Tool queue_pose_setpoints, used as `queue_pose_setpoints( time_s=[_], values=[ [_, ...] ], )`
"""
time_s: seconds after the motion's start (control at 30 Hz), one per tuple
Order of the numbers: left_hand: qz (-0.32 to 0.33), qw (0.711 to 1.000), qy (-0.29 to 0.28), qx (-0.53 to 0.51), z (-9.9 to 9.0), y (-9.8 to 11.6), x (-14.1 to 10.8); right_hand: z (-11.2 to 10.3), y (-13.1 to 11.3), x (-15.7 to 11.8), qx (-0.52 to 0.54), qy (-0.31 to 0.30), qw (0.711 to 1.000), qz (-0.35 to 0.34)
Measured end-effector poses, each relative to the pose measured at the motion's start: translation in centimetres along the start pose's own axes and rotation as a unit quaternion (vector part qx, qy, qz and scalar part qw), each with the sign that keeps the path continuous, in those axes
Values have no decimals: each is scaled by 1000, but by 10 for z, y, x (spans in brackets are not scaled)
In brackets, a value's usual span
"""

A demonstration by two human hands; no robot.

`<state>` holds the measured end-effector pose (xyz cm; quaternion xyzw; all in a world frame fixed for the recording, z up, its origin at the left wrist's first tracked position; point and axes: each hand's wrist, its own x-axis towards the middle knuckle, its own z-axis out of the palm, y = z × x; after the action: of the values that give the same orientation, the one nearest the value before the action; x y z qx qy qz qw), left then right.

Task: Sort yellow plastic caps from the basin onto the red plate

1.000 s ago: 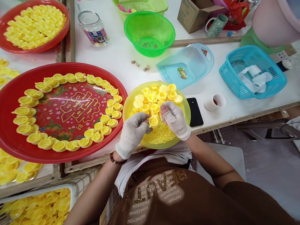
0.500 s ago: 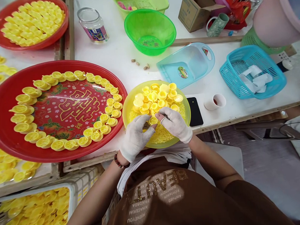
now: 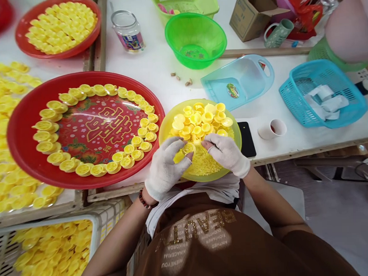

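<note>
My left hand [image 3: 167,166], in a white fingertip-less glove, pinches a small yellow plastic cup [image 3: 188,148] between thumb and fingers, its open side up. My right hand [image 3: 227,153], gloved alike, is just to the right with thumb and fingertips together; anything between them is too small to make out. Both hands are above a yellow bowl [image 3: 237,130]. In it, a heap of yellow cups [image 3: 196,119] lies at the far side, and many tiny yellow bits [image 3: 204,163] fill the near side.
To the left, a red tray [image 3: 20,123] bears yellow cups in a ring. Beyond the bowl are a blue scoop [image 3: 245,85], a green basin [image 3: 195,41] and a jar [image 3: 128,33]. A phone [image 3: 247,140], paper cup [image 3: 272,129] and blue basket [image 3: 320,75] are rightward.
The view has shifted, so the table's things appear farther right. My right hand has drawn slightly away from the yellow cup, which stays in my left hand.
</note>
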<state>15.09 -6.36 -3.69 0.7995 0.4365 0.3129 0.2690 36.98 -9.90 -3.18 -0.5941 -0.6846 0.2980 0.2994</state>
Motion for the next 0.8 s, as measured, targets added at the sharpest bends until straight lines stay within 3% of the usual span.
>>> queue_pose_setpoints(
  time_s=[0.1, 0.23, 0.37, 0.5, 0.6, 0.7, 0.8],
  values=[
    [-39, 994, 48, 86, -40, -20, 4, 9, 6, -8, -113, -76, 988, -66],
    [-146, 960, 76, 228, -104, -68, 0, 22, 8, -15, -194, -89, 969, -122],
    [-227, 926, 1, 301, -143, -113, -15, 25, 9, -18, -217, -82, 963, -133],
    [-241, 926, -100, 271, -153, -134, -28, 26, 2, -20, -238, -89, 957, -141],
    [-223, 922, -127, 290, -153, -130, -26, 30, -7, -20, -271, -114, 946, -138],
    [-181, 925, -87, 322, -142, -109, -12, 38, -12, -17, -306, -133, 934, -127],
    [-106, 957, -19, 270, -113, -76, 5, 45, -8, -12, -305, -157, 931, -127]
  ],
)
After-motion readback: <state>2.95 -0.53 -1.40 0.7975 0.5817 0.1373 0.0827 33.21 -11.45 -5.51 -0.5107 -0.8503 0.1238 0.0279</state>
